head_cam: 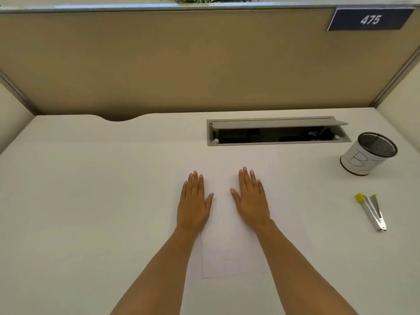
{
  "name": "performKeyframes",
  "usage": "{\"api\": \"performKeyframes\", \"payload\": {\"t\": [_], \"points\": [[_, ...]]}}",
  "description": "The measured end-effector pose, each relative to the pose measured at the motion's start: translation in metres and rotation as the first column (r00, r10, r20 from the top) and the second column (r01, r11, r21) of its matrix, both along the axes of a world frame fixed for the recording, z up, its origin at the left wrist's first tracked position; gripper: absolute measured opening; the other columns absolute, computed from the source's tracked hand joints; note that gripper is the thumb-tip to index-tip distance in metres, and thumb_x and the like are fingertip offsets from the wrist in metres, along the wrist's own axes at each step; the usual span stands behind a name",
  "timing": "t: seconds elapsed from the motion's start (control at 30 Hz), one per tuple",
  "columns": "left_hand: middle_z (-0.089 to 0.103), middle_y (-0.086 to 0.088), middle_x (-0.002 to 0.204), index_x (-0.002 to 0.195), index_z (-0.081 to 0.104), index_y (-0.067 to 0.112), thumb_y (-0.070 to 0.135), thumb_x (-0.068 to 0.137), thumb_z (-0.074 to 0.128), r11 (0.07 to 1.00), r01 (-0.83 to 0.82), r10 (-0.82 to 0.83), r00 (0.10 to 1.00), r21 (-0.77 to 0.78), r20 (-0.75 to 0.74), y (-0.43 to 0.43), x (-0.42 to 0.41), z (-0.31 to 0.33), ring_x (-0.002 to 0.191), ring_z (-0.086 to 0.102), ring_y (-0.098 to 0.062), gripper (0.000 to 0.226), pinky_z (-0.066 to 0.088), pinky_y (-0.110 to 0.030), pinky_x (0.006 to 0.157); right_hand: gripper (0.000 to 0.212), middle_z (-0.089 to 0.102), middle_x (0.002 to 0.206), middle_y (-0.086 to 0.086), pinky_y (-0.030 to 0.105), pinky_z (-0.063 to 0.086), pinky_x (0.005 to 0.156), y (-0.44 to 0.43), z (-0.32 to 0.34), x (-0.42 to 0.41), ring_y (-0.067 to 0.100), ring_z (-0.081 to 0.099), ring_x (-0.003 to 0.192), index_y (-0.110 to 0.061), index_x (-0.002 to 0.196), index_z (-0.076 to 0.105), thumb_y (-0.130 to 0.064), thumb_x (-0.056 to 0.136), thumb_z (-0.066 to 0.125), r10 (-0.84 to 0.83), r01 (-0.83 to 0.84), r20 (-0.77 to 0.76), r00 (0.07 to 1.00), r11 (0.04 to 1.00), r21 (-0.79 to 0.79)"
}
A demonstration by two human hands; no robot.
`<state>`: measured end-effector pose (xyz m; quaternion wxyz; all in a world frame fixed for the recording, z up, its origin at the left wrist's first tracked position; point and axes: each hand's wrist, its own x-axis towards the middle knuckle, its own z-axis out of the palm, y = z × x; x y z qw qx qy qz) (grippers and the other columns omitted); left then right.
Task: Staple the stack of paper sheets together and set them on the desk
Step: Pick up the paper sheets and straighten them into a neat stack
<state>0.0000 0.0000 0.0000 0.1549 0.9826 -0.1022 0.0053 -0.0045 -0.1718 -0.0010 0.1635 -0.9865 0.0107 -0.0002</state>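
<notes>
White paper sheets [223,223] lie flat on the white desk [91,189] in front of me, hard to tell apart from the desk surface. My left hand [194,201] rests palm down at the sheets' left edge, fingers straight and holding nothing. My right hand [251,198] lies palm down on the sheets, also holding nothing. A silver stapler [371,211] with yellow ends lies on the desk far to the right, well apart from both hands.
A black mesh pen cup [368,154] wrapped in white paper stands at the right rear. A grey cable tray [277,131] with its lid raised is set into the desk behind the sheets. A tan partition [181,60] bounds the back.
</notes>
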Motion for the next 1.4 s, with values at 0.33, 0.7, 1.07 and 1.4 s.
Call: {"api": "performKeyframes", "payload": {"t": [0.33, 0.7, 1.07, 1.4], "points": [[-0.003, -0.003, 0.158, 0.148, -0.002, 0.014, 0.053, 0.078, -0.011, 0.999, -0.03, 0.029, 0.998, -0.023, -0.048, 0.001, -0.002, -0.002, 0.146, -0.005, -0.014, 0.081, -0.012, -0.022, 0.112, 0.1, -0.002, 0.159, -0.002, 0.029, -0.009, 0.114, -0.001, -0.001, -0.002, 0.016, -0.005, 0.147, -0.019, 0.149, -0.001, -0.065, 0.066, -0.033, -0.009, 0.009, -0.01, 1.0, 0.999, -0.041], [0.015, -0.013, 0.156, 0.145, 0.02, 0.006, 0.028, 0.098, 0.032, 0.892, -0.433, 0.428, 0.901, -0.129, -0.07, -0.002, 0.0, 0.022, 0.145, 0.011, -0.026, 0.053, 0.007, -0.036, 0.117, 0.053, 0.037, 0.146, 0.014, 0.039, 0.03, 0.109, -0.03, 0.034, 0.0, 0.029, 0.033, 0.135, -0.007, 0.142, 0.034, -0.031, 0.095, 0.045, -0.513, 0.481, 0.095, 0.853, 0.844, 0.238], [0.031, -0.016, 0.145, 0.138, 0.029, -0.001, 0.021, 0.093, 0.048, 0.626, -0.726, 0.66, 0.688, -0.286, -0.301, -0.007, 0.005, 0.039, 0.135, 0.028, -0.031, 0.054, 0.027, -0.043, 0.107, 0.061, 0.04, 0.139, 0.018, 0.042, 0.037, 0.099, -0.051, 0.038, -0.025, 0.035, 0.036, 0.127, -0.005, 0.138, 0.037, -0.034, 0.089, 0.058, -0.578, 0.586, -0.099, 0.81, 0.791, 0.179], [0.056, -0.018, 0.126, 0.124, 0.051, -0.001, 0.028, 0.087, 0.059, 0.441, -0.728, 0.457, 0.685, -0.525, -0.567, -0.01, 0.013, 0.05, 0.114, 0.054, -0.035, 0.047, 0.046, -0.042, 0.096, 0.061, 0.037, 0.142, 0.014, 0.04, 0.036, 0.1, -0.043, 0.038, -0.032, 0.032, 0.033, 0.128, -0.008, 0.14, 0.037, -0.029, 0.088, 0.061, -0.501, 0.519, -0.135, 0.855, 0.824, 0.229]]}}
